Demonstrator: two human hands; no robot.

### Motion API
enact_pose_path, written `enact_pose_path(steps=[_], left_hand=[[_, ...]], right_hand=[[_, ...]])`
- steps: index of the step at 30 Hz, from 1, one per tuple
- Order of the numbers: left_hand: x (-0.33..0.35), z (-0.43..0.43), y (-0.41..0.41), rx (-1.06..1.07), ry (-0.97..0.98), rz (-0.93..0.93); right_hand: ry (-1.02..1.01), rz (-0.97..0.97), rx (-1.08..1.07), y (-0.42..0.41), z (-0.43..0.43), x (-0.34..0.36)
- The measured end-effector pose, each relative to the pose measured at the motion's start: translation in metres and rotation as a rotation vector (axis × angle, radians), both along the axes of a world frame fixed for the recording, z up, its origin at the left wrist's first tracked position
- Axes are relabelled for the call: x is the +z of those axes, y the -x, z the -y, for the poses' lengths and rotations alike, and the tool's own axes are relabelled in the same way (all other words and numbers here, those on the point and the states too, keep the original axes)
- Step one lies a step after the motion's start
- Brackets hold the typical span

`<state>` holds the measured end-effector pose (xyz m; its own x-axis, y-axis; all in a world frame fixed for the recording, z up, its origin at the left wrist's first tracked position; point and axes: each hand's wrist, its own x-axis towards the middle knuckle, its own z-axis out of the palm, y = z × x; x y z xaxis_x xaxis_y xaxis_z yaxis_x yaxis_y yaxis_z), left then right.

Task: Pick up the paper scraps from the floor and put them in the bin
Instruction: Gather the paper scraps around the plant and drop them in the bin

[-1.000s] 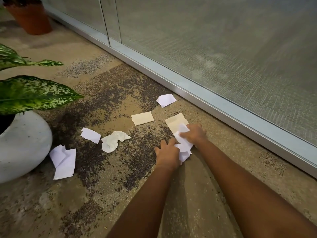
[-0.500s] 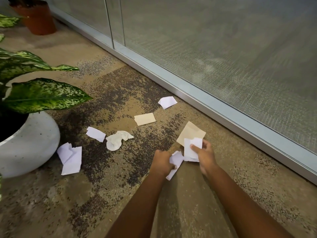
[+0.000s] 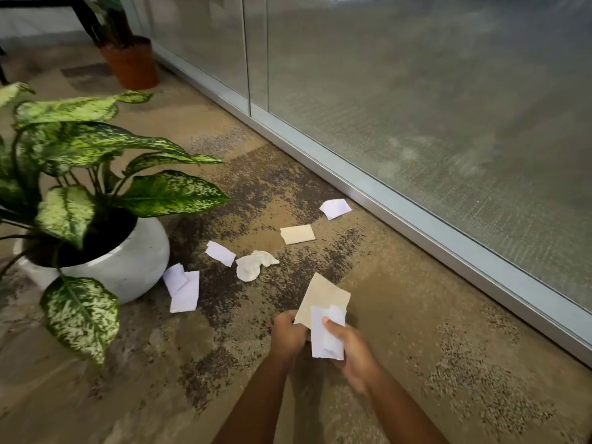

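Partition: a frosted glass wall [image 3: 416,107] on a metal base rail [image 3: 384,200] is running along the right side of the carpet [image 3: 448,363].
Plants: a white round pot [image 3: 128,267] with speckled green leaves [image 3: 169,193] is standing at the left; a terracotta pot [image 3: 131,64] is sitting farther back by the glass.
In the way: two overlapping white sheets [image 3: 183,288] are lying just beside the white round pot, under its spreading leaves.
Loose pieces: a small white scrap [image 3: 220,253], a crumpled tissue [image 3: 254,265] just beside it, a beige scrap [image 3: 297,234] and a far white scrap [image 3: 334,208] near the rail are lying on the carpet ahead of both hands.
Right hand [image 3: 350,354]: it is gripping the held white scraps [image 3: 326,338], thumb pressing on their front, fingers curling behind.
Left hand [image 3: 286,336]: its curled fingers are pinching the lower left edge of the beige sheet [image 3: 322,296]; the fingertips are hidden.
Held papers: the beige sheet is sticking up behind the held white scraps, above the carpet, between the two hands.
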<state>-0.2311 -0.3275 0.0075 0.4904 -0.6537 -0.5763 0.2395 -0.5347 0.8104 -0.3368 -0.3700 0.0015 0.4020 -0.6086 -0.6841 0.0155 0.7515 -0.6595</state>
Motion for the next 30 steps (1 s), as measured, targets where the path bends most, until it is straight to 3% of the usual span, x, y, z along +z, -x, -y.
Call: enact_pose_path(steps=[5,12,16,19,25,30], left_hand=[[0.028,-0.022,-0.012,0.031,0.087,-0.174],[0.068,-0.066,-0.026,0.186,0.192,-0.361],[0.088,-0.097,-0.031,0.076,0.17,-0.288],[0.101,-0.123,-0.031,0.143,0.152,-0.266],[0.116,-0.18,-0.035,0.313,0.146,-0.279],[0.133,-0.229,-0.06,0.424,0.201,-0.241]], right_hand=[[0.078,-0.05,0.004,-0.02,-0.016,0.023],[0.392,-0.285,0.21,-0.036,-0.038,0.061],[0.67,-0.398,0.392,-0.043,-0.062,0.084],[0.825,-0.417,0.593,-0.048,-0.087,0.098],[0.872,-0.357,0.833,-0.057,-0.136,0.122],[0.831,-0.259,0.844,-0.088,-0.182,0.141]])
